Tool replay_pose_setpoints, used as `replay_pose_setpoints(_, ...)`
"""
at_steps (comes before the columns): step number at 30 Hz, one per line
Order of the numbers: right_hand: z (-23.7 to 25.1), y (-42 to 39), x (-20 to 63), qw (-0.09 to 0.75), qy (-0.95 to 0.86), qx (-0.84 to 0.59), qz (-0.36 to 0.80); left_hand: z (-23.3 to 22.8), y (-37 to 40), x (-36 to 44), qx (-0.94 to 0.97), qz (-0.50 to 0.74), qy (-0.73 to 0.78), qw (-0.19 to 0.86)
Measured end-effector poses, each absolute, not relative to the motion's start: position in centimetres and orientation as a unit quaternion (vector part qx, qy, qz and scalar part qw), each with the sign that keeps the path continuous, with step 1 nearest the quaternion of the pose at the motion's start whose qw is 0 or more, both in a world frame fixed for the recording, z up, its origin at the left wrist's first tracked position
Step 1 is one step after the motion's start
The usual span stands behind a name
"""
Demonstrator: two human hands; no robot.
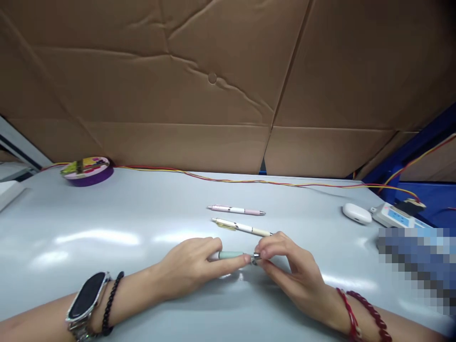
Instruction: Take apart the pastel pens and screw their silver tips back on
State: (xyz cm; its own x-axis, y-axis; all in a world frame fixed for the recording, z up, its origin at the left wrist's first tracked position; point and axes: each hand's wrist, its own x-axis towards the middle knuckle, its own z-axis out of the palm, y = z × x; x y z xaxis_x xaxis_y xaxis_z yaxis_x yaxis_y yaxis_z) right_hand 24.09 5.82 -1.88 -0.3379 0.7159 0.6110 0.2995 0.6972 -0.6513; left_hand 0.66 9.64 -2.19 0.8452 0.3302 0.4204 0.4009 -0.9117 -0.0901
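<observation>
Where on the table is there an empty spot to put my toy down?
The widest bare patch is on the left, between the purple tape roll and the left hand. Another lies right of the pink pen, before the white case. The middle is crowded: both hands, left and right hand, hold the green pen beside the yellow pen.

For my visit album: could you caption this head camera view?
Left hand and right hand grip a green pen near two pens.
</observation>
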Motion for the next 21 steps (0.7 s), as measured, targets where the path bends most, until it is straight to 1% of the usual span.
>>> replay_pose_setpoints(7,-1.86,6.25,24.37,0.438,-0.822,-0.308,0.195,-2.43,9.75,0.64,-0.960,-0.188,-0.192,0.075)
replay_pose_setpoints(11,-1.95,6.53,24.31,0.407,-0.839,-0.300,0.201,-2.51,9.73,0.55,-0.961,-0.185,-0.195,0.072)
replay_pose_setpoints(18,-2.07,6.56,23.85,0.457,-0.797,-0.323,0.227,-2.45,9.78,0.75,-0.956,-0.207,-0.191,0.083)
replay_pose_setpoints(21,-2.21,6.31,23.90,0.458,-0.790,-0.330,0.240,-2.40,9.78,0.82,-0.954,-0.212,-0.188,0.092)
